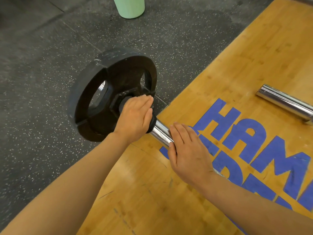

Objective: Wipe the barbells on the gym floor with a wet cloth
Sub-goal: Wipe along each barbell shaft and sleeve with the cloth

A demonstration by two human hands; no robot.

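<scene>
Left hand [133, 117] is gripping the barbell collar [153, 123] at the weight plate [108, 92]; right hand [188, 153] is resting flat-fingered on the chrome barbell sleeve [160, 133]. No cloth in view, so likely prepping; next, fetching the cloth.

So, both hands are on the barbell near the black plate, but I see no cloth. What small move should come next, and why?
Probably fetch the wet cloth first. The left hand rests at the collar by the black plate, the right hand lies flat on the chrome sleeve, and neither holds a cloth. None shows in view, so wiping cannot start yet.
</scene>
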